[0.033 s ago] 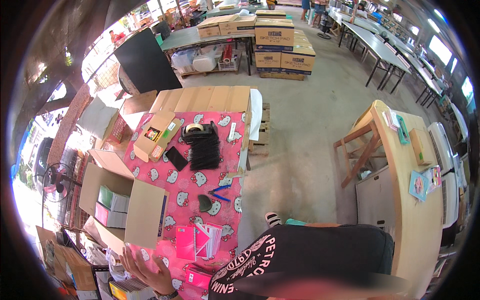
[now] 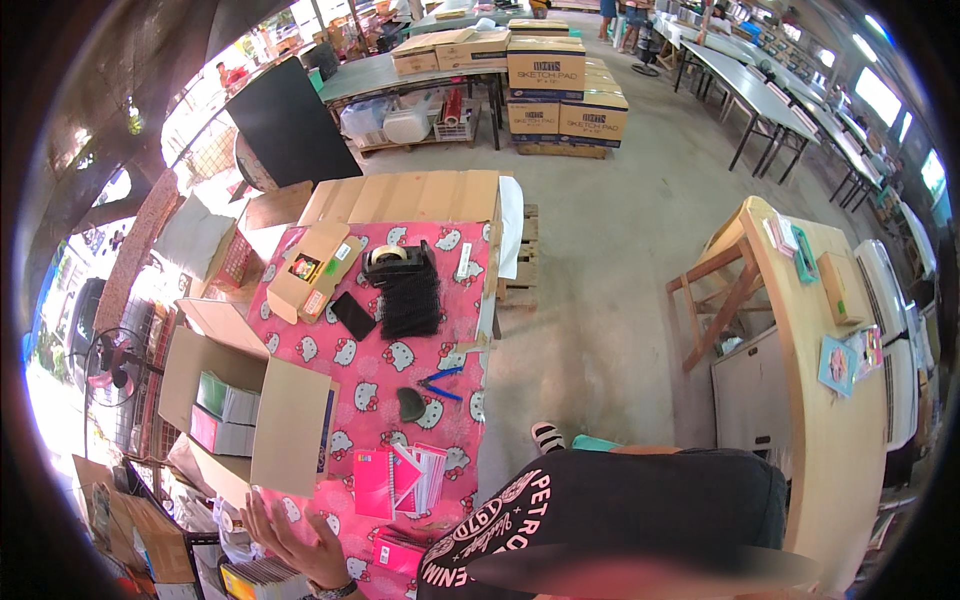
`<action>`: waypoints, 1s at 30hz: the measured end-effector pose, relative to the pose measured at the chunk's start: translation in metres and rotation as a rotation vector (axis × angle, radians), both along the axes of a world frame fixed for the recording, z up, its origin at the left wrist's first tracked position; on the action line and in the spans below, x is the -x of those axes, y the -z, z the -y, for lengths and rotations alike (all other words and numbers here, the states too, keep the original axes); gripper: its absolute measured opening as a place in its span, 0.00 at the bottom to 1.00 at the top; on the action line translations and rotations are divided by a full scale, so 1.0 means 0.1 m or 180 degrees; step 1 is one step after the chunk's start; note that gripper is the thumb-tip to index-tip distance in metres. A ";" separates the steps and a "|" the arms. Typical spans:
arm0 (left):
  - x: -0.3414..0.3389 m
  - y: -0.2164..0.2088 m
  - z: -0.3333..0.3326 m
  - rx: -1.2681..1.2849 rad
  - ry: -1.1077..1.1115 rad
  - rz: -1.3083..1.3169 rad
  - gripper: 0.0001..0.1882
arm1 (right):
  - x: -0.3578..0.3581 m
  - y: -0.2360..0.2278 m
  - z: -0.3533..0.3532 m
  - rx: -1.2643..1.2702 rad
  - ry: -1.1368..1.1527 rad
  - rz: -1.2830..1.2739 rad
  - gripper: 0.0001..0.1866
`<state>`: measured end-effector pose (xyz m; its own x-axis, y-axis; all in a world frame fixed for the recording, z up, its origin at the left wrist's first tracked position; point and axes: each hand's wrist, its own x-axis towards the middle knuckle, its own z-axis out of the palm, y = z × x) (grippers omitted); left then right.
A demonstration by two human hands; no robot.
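Note:
My left hand (image 2: 297,545) is over the near left edge of the table, fingers spread and nothing in its grasp. A dark band circles the wrist. Just beyond the fingertips is an open cardboard box (image 2: 292,430) holding stacked notebooks (image 2: 235,438). To the hand's right, a few pink spiral notebooks (image 2: 376,484) lie fanned on the pink patterned tablecloth (image 2: 350,437), and more pink notebooks (image 2: 398,553) sit nearer, partly behind my dark shirt. My right hand is out of sight.
Farther up the table are blue-handled pliers (image 2: 441,384), a dark green pad-like piece (image 2: 411,404), a black phone-like slab (image 2: 353,316), a tape dispenser (image 2: 394,262), black bristle-like strands (image 2: 410,305) and a small open carton (image 2: 313,272). A wooden table (image 2: 835,420) stands right; a fan (image 2: 115,362) stands left.

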<state>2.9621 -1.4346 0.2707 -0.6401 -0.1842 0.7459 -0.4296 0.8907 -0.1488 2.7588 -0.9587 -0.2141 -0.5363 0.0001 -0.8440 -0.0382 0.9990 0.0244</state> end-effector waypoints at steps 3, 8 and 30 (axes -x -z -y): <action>-0.07 0.12 0.16 -0.0212 0.0394 0.0036 0.24 | -0.24 -0.06 0.09 -0.0245 0.0147 -0.0171 0.27; -0.02 0.17 0.34 -0.0351 0.1035 0.0462 0.26 | -0.58 -0.14 0.14 -0.0544 0.0334 -0.0396 0.28; 1.40 0.28 0.63 -0.0568 0.1805 0.1243 0.20 | -0.82 0.40 0.28 -0.1015 0.0235 -0.0585 0.35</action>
<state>2.8222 -1.4978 0.2425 -0.8879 0.1585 0.4320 0.1623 0.9863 -0.0283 2.8403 -0.9869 -0.2540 -0.6676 0.2917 -0.6849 0.0676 0.9400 0.3344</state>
